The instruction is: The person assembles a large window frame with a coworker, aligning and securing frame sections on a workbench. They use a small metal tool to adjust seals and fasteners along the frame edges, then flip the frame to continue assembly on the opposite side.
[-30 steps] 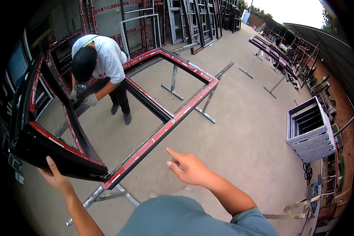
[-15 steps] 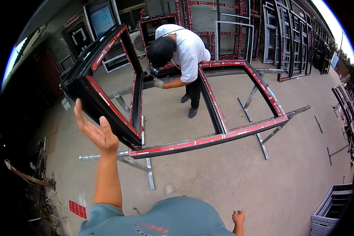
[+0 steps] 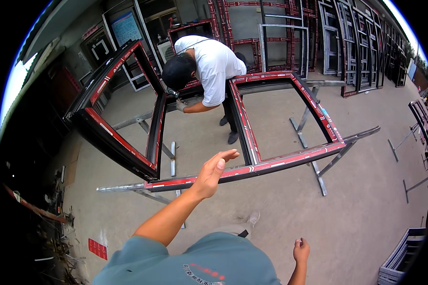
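A large black window frame (image 3: 290, 156), covered with red protective tape, lies flat across metal trestles. At its left end a hinged sash (image 3: 121, 137) of the same black and red stands swung up at a steep angle. My left hand (image 3: 209, 176) is open over the near rail, fingers stretched to the right, holding nothing; I cannot tell whether it touches the rail. Down at my right side, away from the frame, hangs my right hand (image 3: 301, 251), its fingers loosely curled with nothing visible in them.
A co-worker (image 3: 214, 66) in a white shirt bends over the frame's far side, gloved hand (image 3: 180, 105) and a dark tool near the sash corner. Trestle legs (image 3: 318, 178) stand on the concrete. More frames (image 3: 352, 52) lean behind; grey frames (image 3: 402, 256) are stacked at lower right.
My left hand has moved right, from beside the raised sash to the near rail. The sash appears lower and farther left. The co-worker has shifted left, and one of my feet has moved right.
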`<state>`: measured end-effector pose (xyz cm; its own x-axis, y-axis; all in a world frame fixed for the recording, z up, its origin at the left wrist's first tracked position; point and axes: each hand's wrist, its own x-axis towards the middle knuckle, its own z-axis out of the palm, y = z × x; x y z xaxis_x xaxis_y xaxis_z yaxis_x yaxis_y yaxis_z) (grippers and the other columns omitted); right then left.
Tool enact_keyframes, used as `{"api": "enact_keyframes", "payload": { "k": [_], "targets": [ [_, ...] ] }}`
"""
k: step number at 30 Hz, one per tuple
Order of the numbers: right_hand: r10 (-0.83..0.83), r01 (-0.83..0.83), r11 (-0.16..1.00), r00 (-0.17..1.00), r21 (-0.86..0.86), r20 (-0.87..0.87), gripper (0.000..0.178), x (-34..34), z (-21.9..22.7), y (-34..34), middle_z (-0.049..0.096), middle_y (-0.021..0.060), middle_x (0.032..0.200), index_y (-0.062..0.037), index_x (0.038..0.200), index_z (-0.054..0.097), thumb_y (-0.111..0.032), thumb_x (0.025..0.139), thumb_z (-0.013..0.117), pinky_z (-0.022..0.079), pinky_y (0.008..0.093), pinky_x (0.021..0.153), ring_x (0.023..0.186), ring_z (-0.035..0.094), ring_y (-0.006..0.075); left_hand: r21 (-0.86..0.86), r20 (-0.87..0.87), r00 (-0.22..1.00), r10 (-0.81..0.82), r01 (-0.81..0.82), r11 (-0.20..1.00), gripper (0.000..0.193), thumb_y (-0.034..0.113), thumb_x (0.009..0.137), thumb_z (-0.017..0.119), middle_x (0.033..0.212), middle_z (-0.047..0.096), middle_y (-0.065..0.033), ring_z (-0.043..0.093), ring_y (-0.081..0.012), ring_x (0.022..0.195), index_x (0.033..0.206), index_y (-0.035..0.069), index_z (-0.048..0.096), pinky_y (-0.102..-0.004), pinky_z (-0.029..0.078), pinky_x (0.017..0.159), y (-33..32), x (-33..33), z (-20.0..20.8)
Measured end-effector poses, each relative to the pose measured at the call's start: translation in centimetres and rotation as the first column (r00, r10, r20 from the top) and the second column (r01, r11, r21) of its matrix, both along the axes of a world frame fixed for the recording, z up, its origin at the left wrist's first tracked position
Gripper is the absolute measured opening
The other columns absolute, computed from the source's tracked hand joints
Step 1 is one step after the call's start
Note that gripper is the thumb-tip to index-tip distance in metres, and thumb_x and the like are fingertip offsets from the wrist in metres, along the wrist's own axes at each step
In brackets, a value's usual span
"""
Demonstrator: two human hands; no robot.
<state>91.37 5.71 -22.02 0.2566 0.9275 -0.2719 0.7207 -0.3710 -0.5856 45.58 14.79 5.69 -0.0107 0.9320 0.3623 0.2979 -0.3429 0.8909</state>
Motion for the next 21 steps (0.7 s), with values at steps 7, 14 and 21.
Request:
{"api": "enact_keyframes", "payload": {
  "k": [7, 14, 21],
  "targets": [
    [-0.105, 0.112, 0.987, 0.992, -0.119, 0.067, 0.046, 9.2, -1.5, 1.8, 0.075, 0.0206, 0.098, 0.0032, 0.125, 0.067, -0.030, 0.094, 0.066, 0.056, 0.0443, 0.084, 0.091, 0.073, 0.0353, -0.062, 0.879, 0.434, -0.197, 0.514, 0.856, 0.099, 0.076, 0.099, 0.022, 0.155, 0.039, -0.0290, 0.039, -0.0402, 0.145, 0.154, -0.006, 0.032, -0.0490, 0.030, 0.122, 12.3, 9.8, -1.8],
    [-0.305, 0.331, 0.837, 0.943, -0.436, 0.132, 0.051, 16.9, -3.3, -0.9, 0.074, 0.0212, 0.110, 0.0010, 0.125, 0.068, -0.037, 0.091, 0.066, 0.054, 0.0437, 0.095, 0.106, 0.071, 0.0359, 0.024, 0.992, 0.059, -0.108, 0.769, 0.638, 0.116, 0.086, 0.091, 0.027, 0.164, 0.021, -0.0293, 0.023, -0.0403, 0.153, 0.157, -0.009, 0.021, -0.0490, 0.022, 0.125, 28.2, 25.8, -1.0],
    [-0.621, 0.571, 0.641, 0.779, -0.512, 0.091, 0.058, 23.3, -5.4, -0.4, 0.070, 0.0223, 0.122, -0.0017, 0.130, 0.067, -0.045, 0.091, 0.065, 0.050, 0.0404, 0.103, 0.118, 0.066, 0.0343, -0.378, 0.605, 0.708, -0.366, 0.659, 0.650, 0.044, 0.048, 0.107, 0.048, 0.072, 0.054, -0.0003, 0.046, -0.0085, 0.058, 0.101, 0.006, 0.061, -0.0234, 0.037, 0.053, 40.1, 42.2, -5.5]
  ]
}}
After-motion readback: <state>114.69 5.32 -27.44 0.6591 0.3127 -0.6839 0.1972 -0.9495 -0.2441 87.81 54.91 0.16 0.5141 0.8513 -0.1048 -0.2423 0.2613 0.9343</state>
